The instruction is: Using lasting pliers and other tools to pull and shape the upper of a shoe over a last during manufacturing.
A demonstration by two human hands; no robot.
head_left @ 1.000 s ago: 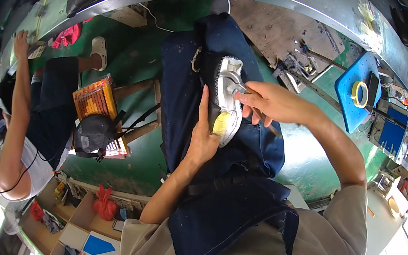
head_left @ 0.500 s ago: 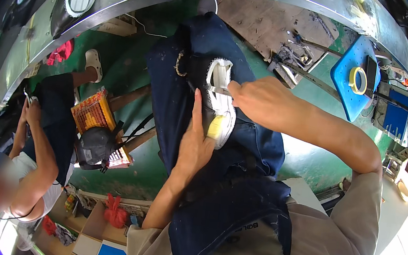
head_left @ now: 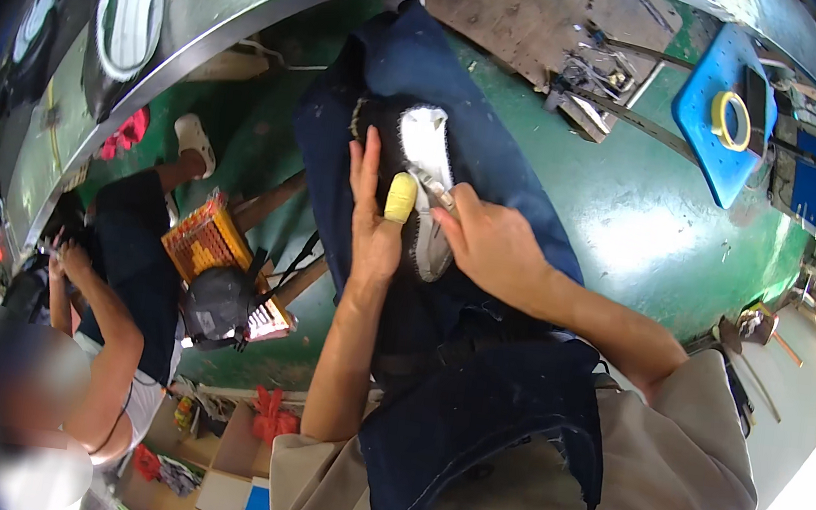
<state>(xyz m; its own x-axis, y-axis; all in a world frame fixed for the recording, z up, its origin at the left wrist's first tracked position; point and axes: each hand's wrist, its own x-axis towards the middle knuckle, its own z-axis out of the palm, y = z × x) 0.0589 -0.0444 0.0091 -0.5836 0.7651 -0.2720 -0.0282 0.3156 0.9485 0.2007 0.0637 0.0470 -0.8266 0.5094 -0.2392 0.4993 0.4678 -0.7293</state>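
A dark shoe (head_left: 424,141) lies sole-up on the navy apron (head_left: 431,56) over my lap. Its underside is white at the far part and greyish at the near part, with a ragged edge. My left hand (head_left: 375,236) holds it from the left, fingers straight along its side. The thumb, wrapped in yellow tape (head_left: 400,198), lies by the sole. My right hand (head_left: 500,245) is closed round a metal hand tool (head_left: 430,185) whose end is at the middle of the underside. The hand hides much of the tool, and its exact kind is unclear.
More shoes, one with a white underside (head_left: 130,10), stand on the metal bench (head_left: 255,11) at far left. A co-worker (head_left: 105,311) sits at left beside a black cap (head_left: 219,304). A blue board (head_left: 710,123) bearing a yellow tape roll (head_left: 730,121) is at right.
My right hand and tool have moved slightly nearer to me along the shoe. My left hand has turned more upright, its thumb now beside the tool. The whole view has shifted.
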